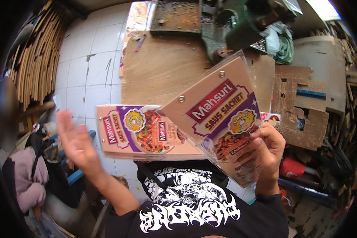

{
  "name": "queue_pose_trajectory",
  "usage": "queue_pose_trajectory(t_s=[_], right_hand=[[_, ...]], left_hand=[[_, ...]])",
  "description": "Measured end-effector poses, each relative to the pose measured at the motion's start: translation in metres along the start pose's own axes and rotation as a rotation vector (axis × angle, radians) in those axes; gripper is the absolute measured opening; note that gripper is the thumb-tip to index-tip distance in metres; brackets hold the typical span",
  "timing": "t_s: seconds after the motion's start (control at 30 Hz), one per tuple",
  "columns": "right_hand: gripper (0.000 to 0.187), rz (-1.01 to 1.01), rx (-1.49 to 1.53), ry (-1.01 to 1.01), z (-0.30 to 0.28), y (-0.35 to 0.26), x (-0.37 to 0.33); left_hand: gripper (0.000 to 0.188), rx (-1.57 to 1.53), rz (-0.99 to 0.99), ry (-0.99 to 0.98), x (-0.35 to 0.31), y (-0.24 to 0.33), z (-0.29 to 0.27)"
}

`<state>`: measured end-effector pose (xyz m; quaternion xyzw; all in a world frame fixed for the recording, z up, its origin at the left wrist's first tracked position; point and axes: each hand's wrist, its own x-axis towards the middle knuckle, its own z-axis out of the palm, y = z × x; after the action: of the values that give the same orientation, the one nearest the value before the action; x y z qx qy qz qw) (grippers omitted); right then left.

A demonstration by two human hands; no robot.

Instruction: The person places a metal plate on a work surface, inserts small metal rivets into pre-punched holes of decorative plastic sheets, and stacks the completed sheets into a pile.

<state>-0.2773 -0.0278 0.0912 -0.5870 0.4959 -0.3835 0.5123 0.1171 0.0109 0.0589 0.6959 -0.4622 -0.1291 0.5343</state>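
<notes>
My right hand [269,144] grips the lower right edge of a printed display board [210,103]. The board is tan and purple with a food picture and has a clear plastic film over it. Two metal eyelets [222,73] show near its upper edge, and it is tilted above the table. A small shiny bit shows at my right fingertips, too small to name. My left hand [76,144] is raised off to the left, blurred, its fingers stretched and nothing in it. Between my hands lies a stack of matching boards [146,131], partly covered by the held one.
A wooden tabletop [154,75] lies ahead, with a dark green machine [242,31] and a grimy tray [175,18] at its far side. A marker [140,43] rests there. Stacked boards [39,55] line the left. Cut brown cardboard [297,119] stands at right. Another person [29,178] sits at lower left.
</notes>
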Motion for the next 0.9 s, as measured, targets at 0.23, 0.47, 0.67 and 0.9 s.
queue_pose_trajectory(t_s=[0.23, 0.47, 0.67, 0.9], right_hand=[[0.011, -0.02, -0.018, -0.105, 0.025, 0.0, 0.004], [0.01, 0.015, -0.039, -0.187, 0.058, 0.003, 0.01], [0.008, 0.087, -0.059, -0.217, 0.067, -0.007, 0.019], [0.008, -0.029, -0.386, -0.525, 0.065, -0.038, 0.046]], left_hand=[[0.042, -0.806, -0.416, -0.539, -0.035, 0.041, 0.056], [0.027, -0.976, -0.548, -0.316, -0.047, 0.032, 0.043], [0.018, -0.949, -0.615, -0.19, -0.047, 0.03, 0.039], [0.011, -0.763, -0.638, -0.285, -0.075, 0.019, -0.004]])
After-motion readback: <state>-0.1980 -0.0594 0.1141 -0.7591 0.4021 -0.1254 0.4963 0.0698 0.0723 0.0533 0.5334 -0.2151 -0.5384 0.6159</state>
